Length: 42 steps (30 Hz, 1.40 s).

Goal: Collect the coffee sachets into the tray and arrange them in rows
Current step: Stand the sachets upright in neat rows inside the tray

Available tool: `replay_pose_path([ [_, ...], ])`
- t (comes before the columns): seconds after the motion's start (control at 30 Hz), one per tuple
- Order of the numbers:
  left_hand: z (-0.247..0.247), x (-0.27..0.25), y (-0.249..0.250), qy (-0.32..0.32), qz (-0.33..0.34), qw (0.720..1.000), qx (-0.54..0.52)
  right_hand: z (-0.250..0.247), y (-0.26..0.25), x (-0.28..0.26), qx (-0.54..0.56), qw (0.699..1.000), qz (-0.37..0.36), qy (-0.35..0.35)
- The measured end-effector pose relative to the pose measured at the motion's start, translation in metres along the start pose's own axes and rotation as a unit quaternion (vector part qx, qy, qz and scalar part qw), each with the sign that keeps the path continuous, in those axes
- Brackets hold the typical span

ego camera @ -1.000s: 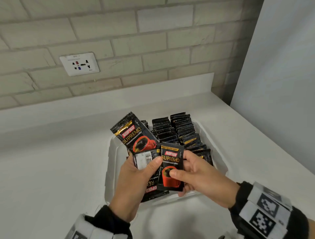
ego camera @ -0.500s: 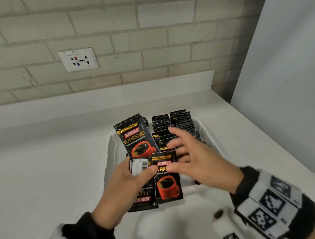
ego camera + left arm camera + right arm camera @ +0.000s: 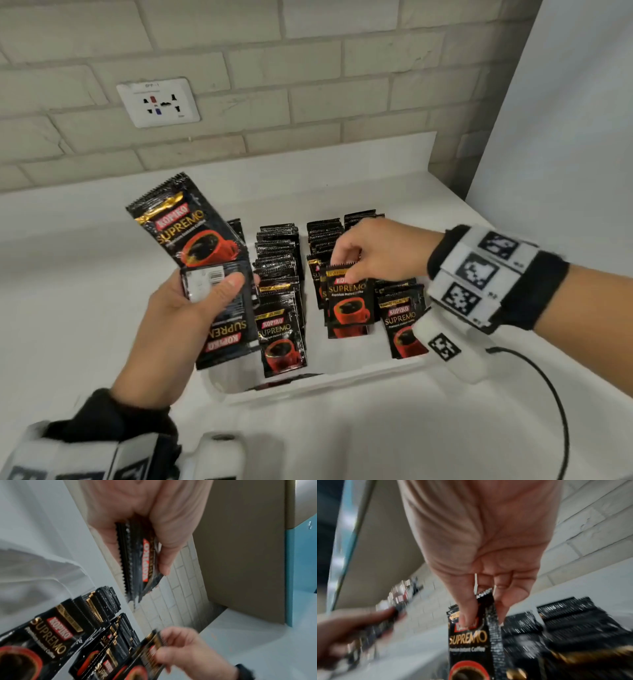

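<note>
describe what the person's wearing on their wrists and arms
Bare hands, no gloves. The right wrist wears a black band carrying white blocks printed with black square markers, with a white camera housing below and a black cable trailing off. The left wrist has a black cuff and similar white marker blocks.

The left hand [image 3: 191, 308] is raised, palm up, thumb pressed down over what it clutches. The right hand [image 3: 373, 253] reaches forward and lower, thumb and fingertips pinched together, wrist banded.

head cam looked down and forward onto the tray [image 3: 342, 380] by the brick wall. i noted both wrist cams sat close, looking along each palm, sharing the sachet rows [image 3: 109, 601] with it.
</note>
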<state>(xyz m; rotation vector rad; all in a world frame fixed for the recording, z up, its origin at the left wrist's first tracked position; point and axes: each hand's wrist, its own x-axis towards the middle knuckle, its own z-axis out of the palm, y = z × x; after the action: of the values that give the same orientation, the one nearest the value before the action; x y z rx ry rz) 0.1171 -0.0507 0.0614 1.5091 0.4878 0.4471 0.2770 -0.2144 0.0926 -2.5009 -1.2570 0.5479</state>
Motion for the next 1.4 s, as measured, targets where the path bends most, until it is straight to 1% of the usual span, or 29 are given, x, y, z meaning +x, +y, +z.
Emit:
replay_pose_path([
  [0.07,-0.003,-0.001,0.000,0.003,-0.001,1.000,0.002,0.012,0.001,0.007,-0.066,0.997,0.007,-0.032],
  [0.13,-0.005,-0.003,0.000,0.001,-0.004,1.000,0.007,0.024,-0.001,0.012,-0.126,0.990,-0.004,-0.058],
  [0.2,-0.006,-0.004,0.000,-0.002,-0.006,1.000,0.012,0.032,-0.004,0.017,-0.179,0.982,-0.011,-0.066],
  [0.27,-0.007,-0.004,-0.002,-0.005,-0.010,1.000,0.012,0.033,-0.007,0.021,-0.214,0.975,-0.014,-0.051],
  [0.4,-0.008,-0.004,-0.005,-0.018,-0.025,0.999,0.015,0.030,-0.011,0.026,-0.255,0.967,-0.016,0.014],
  [0.5,-0.005,-0.004,-0.009,-0.038,-0.042,0.998,0.021,0.034,-0.009,0.030,-0.293,0.955,-0.031,0.019],
  [0.67,0.002,-0.003,-0.015,-0.069,-0.058,0.995,0.038,0.036,-0.003,0.032,-0.335,0.940,-0.033,0.047],
  [0.87,0.006,-0.001,-0.019,-0.085,-0.052,0.994,0.047,0.035,0.000,0.030,-0.334,0.940,-0.035,0.054],
  [0.93,0.006,-0.001,-0.020,-0.089,-0.053,0.993,0.047,0.029,-0.001,0.028,-0.310,0.948,-0.030,0.066],
  [1.0,0.008,-0.001,-0.022,-0.097,-0.055,0.992,0.053,0.019,-0.003,0.024,-0.255,0.962,-0.025,0.098],
  [1.07,0.011,-0.002,-0.025,-0.108,-0.059,0.991,0.061,0.008,-0.007,0.018,-0.152,0.981,-0.027,0.120],
  [1.1,0.014,-0.002,-0.025,-0.115,-0.060,0.989,0.064,0.004,-0.010,0.015,-0.074,0.990,-0.031,0.120],
  [1.13,0.016,-0.002,-0.026,-0.122,-0.059,0.988,0.068,0.002,-0.013,0.012,0.013,0.992,-0.039,0.121],
  [1.2,0.022,-0.002,-0.026,-0.143,-0.055,0.984,0.086,-0.001,-0.020,0.007,0.152,0.978,-0.051,0.135],
  [1.23,0.025,-0.003,-0.026,-0.160,-0.052,0.981,0.098,-0.001,-0.023,0.005,0.191,0.971,-0.053,0.137],
  [1.3,0.031,-0.005,-0.025,-0.190,-0.046,0.974,0.114,-0.001,-0.024,0.005,0.223,0.964,-0.057,0.134],
  [1.4,0.036,-0.010,-0.025,-0.208,-0.044,0.970,0.118,-0.001,-0.025,0.006,0.246,0.959,-0.070,0.125],
])
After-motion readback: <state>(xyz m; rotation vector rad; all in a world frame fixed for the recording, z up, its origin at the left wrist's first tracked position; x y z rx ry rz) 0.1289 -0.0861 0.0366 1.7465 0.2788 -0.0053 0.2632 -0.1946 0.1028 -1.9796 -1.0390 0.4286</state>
